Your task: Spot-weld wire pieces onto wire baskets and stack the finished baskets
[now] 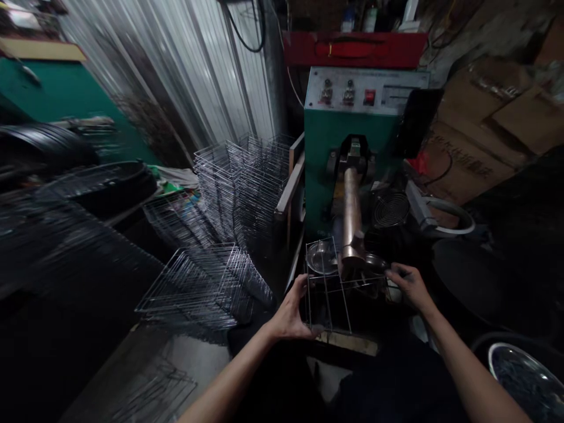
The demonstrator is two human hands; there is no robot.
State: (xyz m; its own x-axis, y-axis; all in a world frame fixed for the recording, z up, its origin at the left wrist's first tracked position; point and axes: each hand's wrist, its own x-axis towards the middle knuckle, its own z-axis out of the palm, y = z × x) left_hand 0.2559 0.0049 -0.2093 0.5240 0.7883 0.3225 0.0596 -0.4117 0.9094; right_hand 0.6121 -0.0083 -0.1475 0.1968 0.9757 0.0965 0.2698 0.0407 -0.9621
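My left hand is wrapped around the left side of a thin wire rack, thumb low and fingers high. The rack sits below and in front of a thick copper-coloured cylinder that juts from a green machine. My right hand is closed in a pinch at the right, close to the end of the rack's wires; what lies between its fingertips is too small to make out. A shiny round metal dish shows behind the rack's wires, and another dish is beside the cylinder's tip.
Stacked wire baskets stand left of the machine, with more wire racks lower down. Cardboard boxes lean at the right. A round fan grille and a white-rimmed tub are on the right side.
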